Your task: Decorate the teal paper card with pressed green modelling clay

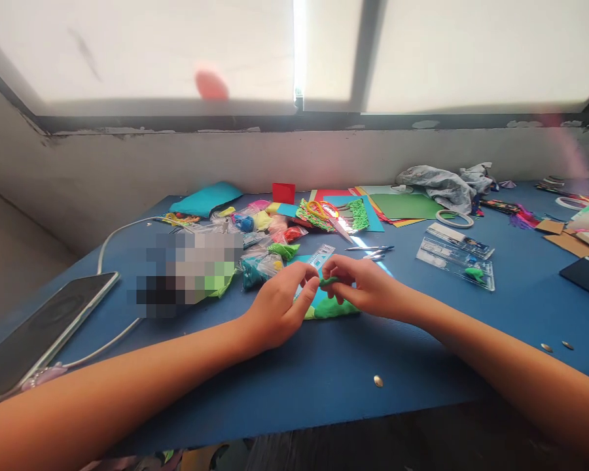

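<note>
A small piece of green modelling clay is pinched in the fingers of my right hand, just above the table. My left hand meets it from the other side, thumb and forefinger closed at the clay's near end. Below both hands lies a light blue sheet with flat green clay spread over its near edge. Part of the sheet is hidden by my fingers. A clear ruler rests just behind the hands.
Bagged coloured clay is heaped to the left, near a phone with a white cable. Orange-handled scissors, pens and coloured paper lie behind. Clear rulers with a green clay lump are at right. A shiny oval bit lies in front.
</note>
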The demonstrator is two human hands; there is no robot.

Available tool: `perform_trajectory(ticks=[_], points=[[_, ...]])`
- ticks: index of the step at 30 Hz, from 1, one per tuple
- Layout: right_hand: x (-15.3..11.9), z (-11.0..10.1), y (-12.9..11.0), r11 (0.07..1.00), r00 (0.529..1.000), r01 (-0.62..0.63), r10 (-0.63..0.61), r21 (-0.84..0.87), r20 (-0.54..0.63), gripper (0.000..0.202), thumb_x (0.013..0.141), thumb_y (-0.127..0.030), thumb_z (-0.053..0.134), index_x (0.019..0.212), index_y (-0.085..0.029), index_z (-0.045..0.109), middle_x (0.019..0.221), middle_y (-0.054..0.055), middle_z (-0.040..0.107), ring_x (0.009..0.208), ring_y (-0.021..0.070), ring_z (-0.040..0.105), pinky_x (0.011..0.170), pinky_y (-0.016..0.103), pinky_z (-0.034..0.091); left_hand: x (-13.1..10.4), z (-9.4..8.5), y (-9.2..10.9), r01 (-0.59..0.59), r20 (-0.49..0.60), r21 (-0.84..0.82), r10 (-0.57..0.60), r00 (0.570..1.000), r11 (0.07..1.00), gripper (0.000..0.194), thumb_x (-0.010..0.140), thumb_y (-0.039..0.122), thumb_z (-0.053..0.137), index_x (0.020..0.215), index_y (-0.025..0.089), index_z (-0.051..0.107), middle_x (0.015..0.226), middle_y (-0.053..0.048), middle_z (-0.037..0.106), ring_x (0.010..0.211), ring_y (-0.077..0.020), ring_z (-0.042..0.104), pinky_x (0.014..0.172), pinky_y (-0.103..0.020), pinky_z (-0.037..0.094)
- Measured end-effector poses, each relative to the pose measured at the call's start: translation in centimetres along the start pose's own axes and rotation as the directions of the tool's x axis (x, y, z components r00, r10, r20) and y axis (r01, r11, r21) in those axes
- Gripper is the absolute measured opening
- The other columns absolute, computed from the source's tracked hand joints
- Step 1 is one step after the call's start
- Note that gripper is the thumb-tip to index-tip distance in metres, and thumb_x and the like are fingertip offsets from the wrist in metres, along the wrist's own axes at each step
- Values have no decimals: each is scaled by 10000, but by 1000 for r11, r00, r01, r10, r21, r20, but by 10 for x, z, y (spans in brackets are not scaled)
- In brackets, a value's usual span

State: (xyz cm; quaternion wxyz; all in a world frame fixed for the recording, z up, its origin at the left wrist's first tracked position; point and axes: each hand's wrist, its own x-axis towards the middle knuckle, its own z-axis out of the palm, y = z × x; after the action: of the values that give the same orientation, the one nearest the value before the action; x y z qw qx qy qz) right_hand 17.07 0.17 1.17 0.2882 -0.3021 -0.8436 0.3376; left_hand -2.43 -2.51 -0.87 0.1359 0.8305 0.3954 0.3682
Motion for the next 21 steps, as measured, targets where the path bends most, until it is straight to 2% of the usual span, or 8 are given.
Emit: perform_trajectory(ticks=[3,5,7,10,12,16,19,21], points=[[-1,1,7,970,992,124,-128,-209,-6,50,880,-189,527,879,-192,577,742,-4,650,626,102,557,580,209,398,0,1,-2,6,45,37,-8,999,999,341,982,417,343,931,179,582,809,-34,649,734,-176,609,693,-285,484],[-2,2,10,919,977,202,-211,-339,9,131,933,-226,496,924,-181,619,761,23,683,630,112,579,579,213,389,0,3,-3,8,55,57,-11,998,998,367,983,451,346,923,184,591,790,-34,653,727,-180,613,678,-284,477],[-4,3,11,846,962,252,-272,-470,27,217,977,-257,441,941,-167,636,731,37,687,600,121,580,554,221,362,1,3,-4,4,56,67,-8,998,998,412,991,477,312,904,187,593,774,-36,653,717,-183,610,662,-285,470],[-5,3,10,737,951,276,-302,-617,64,350,1017,-302,370,831,-161,630,603,25,638,505,126,538,497,244,304,1,2,-3,1,65,64,-5,998,998,481,1009,481,234,833,194,578,747,-33,635,699,-177,593,663,-287,468],[-5,2,7,704,934,299,-356,-644,44,386,1029,-303,347,811,-152,628,599,33,640,507,135,556,495,249,322,0,1,-2,8,52,52,-10,999,999,483,1017,458,210,819,195,564,751,-30,624,700,-170,585,677,-284,471],[-3,-4,2,706,872,348,-485,-616,-63,307,1019,-269,400,893,-134,646,744,67,711,648,141,653,586,228,437,0,-1,0,22,-11,16,-22,1000,1000,399,1020,397,238,905,184,555,816,-34,633,744,-164,594,710,-275,485],[-3,-6,-1,708,877,318,-472,-631,-88,309,1012,-302,429,854,-148,646,684,47,696,598,137,639,567,231,455,0,-1,-1,22,0,9,-22,1000,1000,362,1016,370,255,909,187,548,826,-38,638,759,-172,602,728,-284,493],[-2,-7,-2,721,873,312,-474,-618,-113,302,1020,-269,396,909,-149,649,777,67,726,681,143,670,626,236,492,-1,-1,-1,12,8,13,-12,1000,1000,349,1013,356,259,915,188,549,839,-46,645,778,-179,612,748,-294,498]])
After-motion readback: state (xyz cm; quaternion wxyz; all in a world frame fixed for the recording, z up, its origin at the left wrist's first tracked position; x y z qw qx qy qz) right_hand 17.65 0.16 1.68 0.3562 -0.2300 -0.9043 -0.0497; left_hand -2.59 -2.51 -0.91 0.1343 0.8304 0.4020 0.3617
